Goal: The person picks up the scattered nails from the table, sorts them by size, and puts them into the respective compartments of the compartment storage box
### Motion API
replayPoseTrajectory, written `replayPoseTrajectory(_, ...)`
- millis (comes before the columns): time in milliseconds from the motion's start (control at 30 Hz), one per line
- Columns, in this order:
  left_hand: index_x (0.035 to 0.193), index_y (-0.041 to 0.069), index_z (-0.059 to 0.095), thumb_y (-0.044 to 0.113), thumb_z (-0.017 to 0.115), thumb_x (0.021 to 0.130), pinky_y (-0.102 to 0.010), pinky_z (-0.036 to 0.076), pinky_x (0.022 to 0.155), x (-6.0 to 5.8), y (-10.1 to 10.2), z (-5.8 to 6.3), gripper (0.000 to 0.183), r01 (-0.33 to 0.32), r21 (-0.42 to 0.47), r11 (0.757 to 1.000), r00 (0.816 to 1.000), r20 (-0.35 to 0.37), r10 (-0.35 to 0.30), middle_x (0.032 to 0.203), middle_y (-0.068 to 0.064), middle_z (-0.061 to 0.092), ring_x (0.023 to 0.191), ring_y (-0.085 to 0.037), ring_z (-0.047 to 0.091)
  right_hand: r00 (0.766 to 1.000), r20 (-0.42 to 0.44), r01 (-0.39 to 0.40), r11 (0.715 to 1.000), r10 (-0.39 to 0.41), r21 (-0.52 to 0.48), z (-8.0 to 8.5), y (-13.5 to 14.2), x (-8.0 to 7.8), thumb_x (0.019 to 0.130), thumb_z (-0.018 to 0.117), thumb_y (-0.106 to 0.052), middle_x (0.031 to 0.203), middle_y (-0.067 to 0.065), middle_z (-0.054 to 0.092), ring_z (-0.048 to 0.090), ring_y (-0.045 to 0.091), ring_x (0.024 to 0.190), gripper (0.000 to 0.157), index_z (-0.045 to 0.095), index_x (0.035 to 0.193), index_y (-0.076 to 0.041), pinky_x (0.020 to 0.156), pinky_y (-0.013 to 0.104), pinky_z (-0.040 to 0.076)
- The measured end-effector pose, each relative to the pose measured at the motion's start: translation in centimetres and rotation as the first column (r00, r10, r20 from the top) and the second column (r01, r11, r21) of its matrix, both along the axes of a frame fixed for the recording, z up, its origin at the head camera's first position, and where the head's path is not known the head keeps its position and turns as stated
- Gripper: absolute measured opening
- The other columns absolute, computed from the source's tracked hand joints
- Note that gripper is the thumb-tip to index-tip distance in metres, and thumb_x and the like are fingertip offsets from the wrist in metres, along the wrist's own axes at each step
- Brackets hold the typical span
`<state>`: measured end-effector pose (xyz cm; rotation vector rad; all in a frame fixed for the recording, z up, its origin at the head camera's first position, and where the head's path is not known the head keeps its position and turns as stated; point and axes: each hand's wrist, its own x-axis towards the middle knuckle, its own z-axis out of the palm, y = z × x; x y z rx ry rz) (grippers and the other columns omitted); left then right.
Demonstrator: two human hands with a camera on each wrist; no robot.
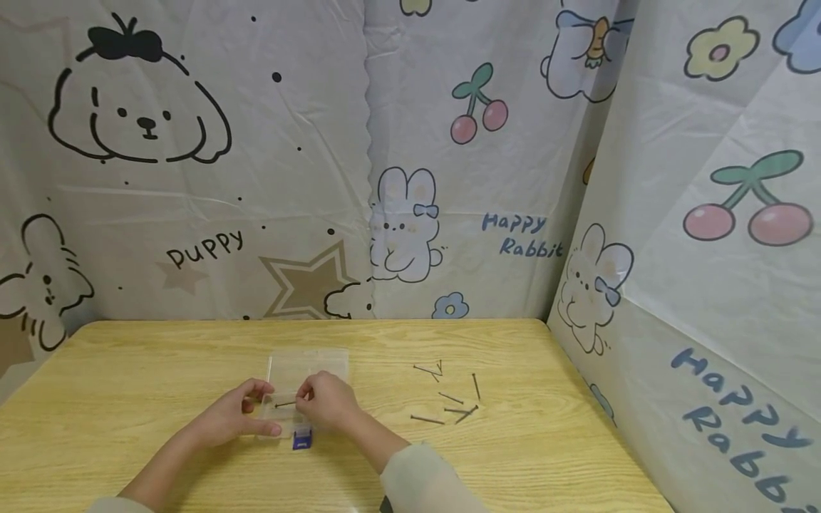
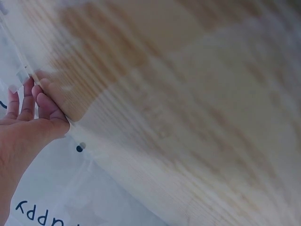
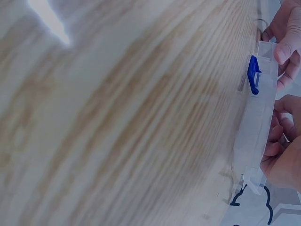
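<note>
A clear plastic box with its lid raised at the back lies on the table, and a blue latch hangs at its front. My left hand grips the box's left end, thumb at the front and fingers at the back. Over the box, my right hand pinches the right end of a thin dark nail, whose head points left. In the right wrist view the box's long front wall shows, with both hands behind it. The left wrist view catches my left fingers at the tabletop's edge.
Several loose nails lie scattered on the wooden table to the right of the box. Printed cloth hangs behind the table and along its right side.
</note>
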<state>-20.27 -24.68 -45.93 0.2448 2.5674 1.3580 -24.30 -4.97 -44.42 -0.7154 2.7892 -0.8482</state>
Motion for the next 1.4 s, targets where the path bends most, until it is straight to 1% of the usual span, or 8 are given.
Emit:
replayPoseTrajectory(100, 0.126, -0.003, 0.042, 0.030, 0.079, 0.074, -0.050, 0.040, 0.096, 0.0, 0.1, 0.1, 0.072, -0.001, 0.005, 1.000, 1.000, 0.003, 0.001, 0.125, -0.017, 0.049, 0.116, -0.035, 0.044, 1.000, -0.004, -0.003, 1.000, 0.003, -0.012, 0.0, 0.1, -0.1, 0.086, 0.064, -0.020, 0.066, -0.011, 0.051, 0.045, 0.002, 0.056, 0.008, 0.069, 0.081, -0.016, 0.050, 0.015, 0.038)
replayPoseTrajectory(300, 0.127, -0.003, 0.041, 0.030, 0.079, 0.074, -0.052, 0.039, 0.097, 0.0, 0.1, 0.2, 0.073, 0.011, 0.016, 1.000, 1.000, -0.006, -0.011, 0.127, -0.019, 0.048, 0.118, -0.037, 0.043, 1.000, -0.016, -0.025, 0.999, 0.024, -0.038, 0.3, 0.8, -0.3, 0.086, 0.065, -0.023, 0.068, -0.010, 0.049, 0.043, 0.002, 0.058, 0.010, 0.070, 0.084, -0.015, 0.050, 0.016, 0.036)
replayPoseTrajectory(467, 0.127, -0.004, 0.041, 0.029, 0.079, 0.075, -0.053, 0.039, 0.098, -0.1, 0.0, 0.1, 0.073, 0.021, 0.018, 1.000, 1.000, -0.016, -0.021, 0.127, -0.019, 0.047, 0.119, -0.037, 0.042, 0.997, -0.049, -0.053, 0.998, 0.052, -0.017, 0.7, 1.8, -0.6, 0.086, 0.065, -0.025, 0.069, -0.009, 0.046, 0.041, 0.002, 0.060, 0.011, 0.069, 0.086, -0.015, 0.050, 0.015, 0.035)
replayPoseTrajectory(700, 0.128, -0.004, 0.041, 0.031, 0.079, 0.074, -0.055, 0.038, 0.099, 0.1, -0.1, 0.0, 0.074, 0.002, -0.001, 1.000, 1.000, -0.004, -0.002, 0.128, -0.021, 0.047, 0.120, -0.040, 0.042, 0.992, -0.066, -0.105, 0.994, 0.105, 0.012, 1.2, 3.2, -0.9, 0.087, 0.066, -0.026, 0.067, -0.009, 0.048, 0.041, 0.002, 0.056, 0.012, 0.069, 0.088, -0.014, 0.049, 0.015, 0.035)
replayPoseTrajectory(867, 0.128, -0.004, 0.041, 0.031, 0.078, 0.075, -0.056, 0.037, 0.100, 0.2, -0.1, -0.1, 0.074, 0.001, -0.001, 1.000, 1.000, 0.005, -0.001, 0.129, -0.021, 0.046, 0.121, -0.040, 0.042, 0.990, -0.064, -0.121, 0.992, 0.124, 0.043, 1.8, 4.7, -0.8, 0.087, 0.065, -0.026, 0.069, -0.008, 0.049, 0.042, 0.003, 0.058, 0.013, 0.069, 0.090, -0.013, 0.050, 0.016, 0.035)
replayPoseTrajectory(1033, 0.127, -0.003, 0.042, 0.031, 0.079, 0.074, -0.056, 0.037, 0.100, 0.2, -0.1, 0.0, 0.073, -0.001, 0.001, 1.000, 1.000, 0.005, 0.001, 0.128, -0.020, 0.047, 0.119, -0.040, 0.042, 0.990, -0.075, -0.115, 0.991, 0.120, 0.066, 1.9, 6.4, -0.9, 0.088, 0.065, -0.027, 0.070, -0.008, 0.050, 0.042, 0.003, 0.061, 0.013, 0.068, 0.090, -0.014, 0.053, 0.017, 0.036)
replayPoseTrajectory(1133, 0.127, -0.003, 0.041, 0.030, 0.079, 0.074, -0.055, 0.038, 0.100, 0.2, -0.1, 0.0, 0.073, 0.003, 0.004, 1.000, 1.000, 0.004, -0.003, 0.128, -0.020, 0.046, 0.119, -0.040, 0.043, 0.990, -0.087, -0.110, 0.992, 0.114, 0.057, 1.8, 7.5, -1.2, 0.087, 0.066, -0.027, 0.070, -0.008, 0.050, 0.042, 0.003, 0.062, 0.013, 0.068, 0.089, -0.015, 0.055, 0.017, 0.037)
replayPoseTrajectory(1400, 0.129, -0.002, 0.041, 0.031, 0.079, 0.074, -0.054, 0.039, 0.099, 0.1, -0.2, -0.2, 0.074, 0.000, -0.001, 1.000, 1.000, 0.014, 0.000, 0.130, -0.021, 0.045, 0.118, -0.040, 0.044, 0.991, -0.069, -0.110, 0.994, 0.111, 0.015, 2.0, 10.8, -2.0, 0.087, 0.066, -0.026, 0.071, -0.008, 0.050, 0.042, 0.004, 0.063, 0.012, 0.068, 0.090, -0.014, 0.056, 0.019, 0.037)
